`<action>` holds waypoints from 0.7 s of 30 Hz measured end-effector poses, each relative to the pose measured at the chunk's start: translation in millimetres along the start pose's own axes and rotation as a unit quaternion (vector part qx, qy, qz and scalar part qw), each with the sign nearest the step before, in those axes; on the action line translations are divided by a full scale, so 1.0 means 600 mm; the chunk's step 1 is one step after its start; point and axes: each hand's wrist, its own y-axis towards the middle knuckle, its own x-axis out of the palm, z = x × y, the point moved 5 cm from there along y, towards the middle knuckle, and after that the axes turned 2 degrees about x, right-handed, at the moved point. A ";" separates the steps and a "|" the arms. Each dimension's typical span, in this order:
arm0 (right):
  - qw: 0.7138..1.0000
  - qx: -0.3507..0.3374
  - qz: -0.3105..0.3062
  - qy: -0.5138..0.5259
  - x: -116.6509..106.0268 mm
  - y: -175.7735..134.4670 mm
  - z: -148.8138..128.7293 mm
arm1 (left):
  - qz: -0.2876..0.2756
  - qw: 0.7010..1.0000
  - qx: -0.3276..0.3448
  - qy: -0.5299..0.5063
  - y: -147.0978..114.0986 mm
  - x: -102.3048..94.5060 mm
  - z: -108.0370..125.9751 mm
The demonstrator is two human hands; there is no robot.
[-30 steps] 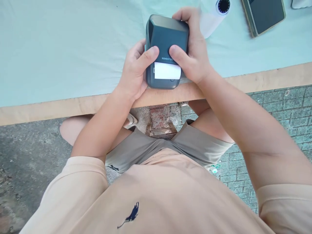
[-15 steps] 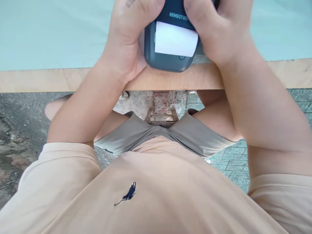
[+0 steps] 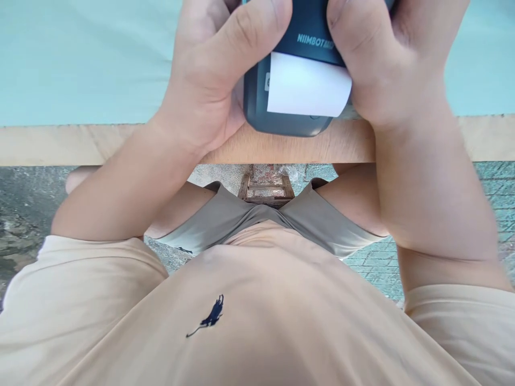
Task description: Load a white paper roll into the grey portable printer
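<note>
The handheld device (image 3: 287,123) is dark blue-black, its lettering (image 3: 309,39) pale; the paper strip (image 3: 308,84) is plain white; the tabletop (image 3: 80,64) is pale aqua, its wooden edge (image 3: 285,147) light tan with streaky grain; the shirt (image 3: 281,300) is peach-beige with a navy motif (image 3: 213,313); the shorts (image 3: 193,217) are grey-khaki; the paving (image 3: 374,268) shows a greenish-grey brick pattern; the stool frame (image 3: 265,201) is brown.

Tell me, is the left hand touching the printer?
Touching. The head view shows the left hand holding the printer, thumb laid on its dark top.
</note>
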 end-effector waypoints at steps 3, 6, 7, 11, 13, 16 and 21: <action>0.947 -0.199 -0.031 -0.250 0.014 -0.007 -0.031 | -0.008 1.000 -0.007 0.000 0.006 0.002 -0.007; 0.865 -0.313 -0.049 -0.389 0.030 -0.014 -0.043 | -0.020 1.000 -0.017 0.002 0.011 0.008 -0.012; 0.865 -0.311 -0.057 -0.390 0.032 -0.013 -0.042 | -0.026 0.999 -0.019 0.005 0.012 0.011 -0.011; 0.902 -0.251 0.014 -0.350 0.028 -0.008 -0.042 | -0.079 0.996 0.001 0.035 0.014 0.019 0.008; 0.902 -0.274 -0.002 -0.334 0.035 -0.010 -0.046 | -0.152 0.986 0.028 0.055 0.012 0.027 0.021; 0.885 -0.321 -0.060 -0.332 0.046 -0.017 -0.051 | -0.261 0.960 0.076 0.060 0.006 0.037 0.034; 0.896 -0.241 -0.091 -0.362 0.046 -0.012 -0.043 | -0.259 0.960 0.092 0.055 0.006 0.033 0.031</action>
